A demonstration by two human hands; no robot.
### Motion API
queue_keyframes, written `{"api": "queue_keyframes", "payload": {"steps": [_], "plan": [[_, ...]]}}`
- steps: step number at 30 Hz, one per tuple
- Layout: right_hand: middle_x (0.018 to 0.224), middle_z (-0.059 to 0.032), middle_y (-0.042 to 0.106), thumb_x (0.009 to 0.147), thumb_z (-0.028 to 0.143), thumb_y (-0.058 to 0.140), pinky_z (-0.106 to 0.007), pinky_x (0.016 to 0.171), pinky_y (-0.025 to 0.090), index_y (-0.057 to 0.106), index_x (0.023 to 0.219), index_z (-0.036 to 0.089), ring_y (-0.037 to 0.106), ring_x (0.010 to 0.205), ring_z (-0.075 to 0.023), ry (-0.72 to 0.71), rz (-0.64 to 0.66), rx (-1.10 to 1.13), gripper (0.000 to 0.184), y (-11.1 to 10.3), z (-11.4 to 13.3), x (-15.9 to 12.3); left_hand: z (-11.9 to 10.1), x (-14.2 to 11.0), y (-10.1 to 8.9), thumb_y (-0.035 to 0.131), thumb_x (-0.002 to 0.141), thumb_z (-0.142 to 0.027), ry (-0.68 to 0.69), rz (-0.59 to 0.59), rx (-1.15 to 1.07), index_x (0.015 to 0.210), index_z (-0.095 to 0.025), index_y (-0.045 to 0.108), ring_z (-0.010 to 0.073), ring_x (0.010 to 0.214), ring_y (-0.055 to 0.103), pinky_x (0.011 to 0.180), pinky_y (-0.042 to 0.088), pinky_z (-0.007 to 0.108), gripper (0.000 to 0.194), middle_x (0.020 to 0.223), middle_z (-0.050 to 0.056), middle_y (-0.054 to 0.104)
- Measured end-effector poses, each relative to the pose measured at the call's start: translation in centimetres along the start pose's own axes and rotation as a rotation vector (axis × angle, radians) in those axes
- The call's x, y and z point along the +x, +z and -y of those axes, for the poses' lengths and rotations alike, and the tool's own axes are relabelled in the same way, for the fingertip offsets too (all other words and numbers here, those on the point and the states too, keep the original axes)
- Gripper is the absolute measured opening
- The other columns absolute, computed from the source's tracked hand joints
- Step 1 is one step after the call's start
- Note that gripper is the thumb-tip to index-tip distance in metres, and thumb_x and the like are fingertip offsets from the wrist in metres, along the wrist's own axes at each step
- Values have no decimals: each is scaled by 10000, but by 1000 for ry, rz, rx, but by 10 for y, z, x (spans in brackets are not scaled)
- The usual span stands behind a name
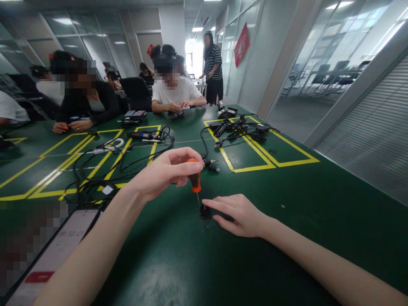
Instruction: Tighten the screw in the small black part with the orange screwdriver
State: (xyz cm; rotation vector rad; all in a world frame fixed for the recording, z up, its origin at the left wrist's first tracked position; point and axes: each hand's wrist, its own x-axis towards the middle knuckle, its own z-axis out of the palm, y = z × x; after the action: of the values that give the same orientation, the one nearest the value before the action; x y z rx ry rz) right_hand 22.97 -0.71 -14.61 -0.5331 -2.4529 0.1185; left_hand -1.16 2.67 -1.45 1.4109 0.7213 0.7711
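Observation:
A screwdriver [195, 182] with an orange and black handle is gripped in my left hand [170, 170], its shaft pointing down. The shaft's tip reaches the near side of a small round black part [205, 212] on the green table; whether it sits in a slot I cannot tell. From the right comes my right hand [237, 216], its fingers stretched out and the thumb apart. Its index fingertip rests at the top of the black part, and the thumb tip lies just beside it.
Yellow tape [255, 169] marks boxes on the green table [287, 238]. Black cables [86, 187] lie at left, with more cables and adapters [229, 127] at far right. A phone [63, 246] lies near my left forearm. A person [174, 91] sits opposite; another [92, 102] sits left.

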Motion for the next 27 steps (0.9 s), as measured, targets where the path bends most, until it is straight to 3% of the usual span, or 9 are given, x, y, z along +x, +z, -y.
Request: {"api": "queue_keyframes", "payload": {"steps": [5,11,16,22,24,27], "plan": [[1051,-66,759,1058,216,465,-256,672,517,466,1451,180,723,809,-150,13,3,12,394,0,0,0,-1,1,2,850,800,-468,12,70,-49,867,-117,739,67,555,507,447,346,184,374,887,80,745],[1025,-76,756,1057,285,527,-257,689,518,489,1460,153,723,813,-159,107,19,70,425,5,-1,-3,3,5,-3,739,893,-484,22,74,-76,918,-113,712,80,490,515,453,421,207,373,877,109,785],[1004,-69,745,1031,368,620,-252,681,505,637,1278,158,715,803,-159,203,91,103,325,11,-5,-3,2,3,-4,799,858,-429,6,54,-39,986,-138,732,92,557,565,468,419,196,325,872,65,750],[1019,-65,729,1015,398,657,-243,688,503,632,1320,166,696,793,-151,244,123,153,384,11,-5,-1,-5,-3,-1,863,779,-441,11,6,95,901,-149,768,61,536,470,451,321,184,331,782,18,668],[1030,-68,730,1025,375,641,-247,687,500,636,1308,161,694,795,-153,241,134,161,355,10,-5,-1,-6,-4,0,853,786,-461,5,10,112,865,-142,765,62,528,463,447,312,189,340,775,27,680],[1036,-71,729,1034,348,624,-259,694,501,642,1288,154,698,814,-162,231,137,166,320,10,-5,-1,-7,-5,1,822,826,-466,6,6,143,899,-133,769,80,569,523,480,374,199,345,939,97,760]]}}
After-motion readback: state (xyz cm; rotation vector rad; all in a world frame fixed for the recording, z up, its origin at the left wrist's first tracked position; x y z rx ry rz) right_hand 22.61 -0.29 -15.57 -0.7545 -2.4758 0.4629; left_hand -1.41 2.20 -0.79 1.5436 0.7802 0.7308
